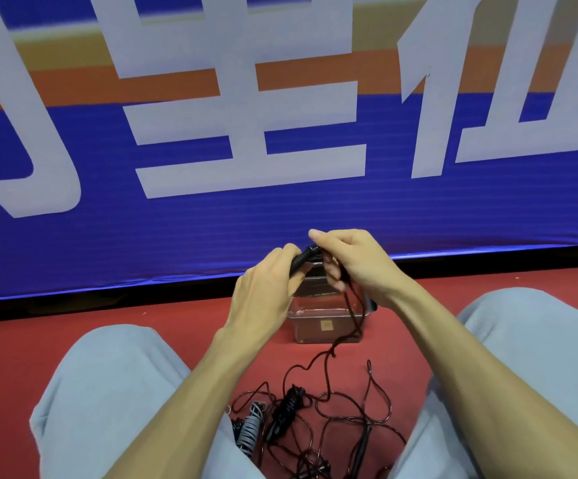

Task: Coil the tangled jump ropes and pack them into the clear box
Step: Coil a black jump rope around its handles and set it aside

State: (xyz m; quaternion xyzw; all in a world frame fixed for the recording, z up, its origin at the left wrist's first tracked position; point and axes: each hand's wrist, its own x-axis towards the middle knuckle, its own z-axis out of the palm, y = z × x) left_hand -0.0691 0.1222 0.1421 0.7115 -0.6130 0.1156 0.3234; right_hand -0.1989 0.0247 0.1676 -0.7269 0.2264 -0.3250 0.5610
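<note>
At frame centre, the left hand (267,288) grips the black handle (303,258) of one jump rope. The right hand (356,264) is curled round its dark cord (353,309) just beside that handle. The cord hangs down to the tangled ropes (315,420) on the red floor (11,357) at lower centre, between the knees (108,392); the clear box (329,326) stands on the floor behind the hands.

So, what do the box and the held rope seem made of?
The box looks like clear hard plastic: floor shows through its glossy walls. The held rope seems dark matte cord; its black handle looks ribbed, maybe foam or rubber.
</note>
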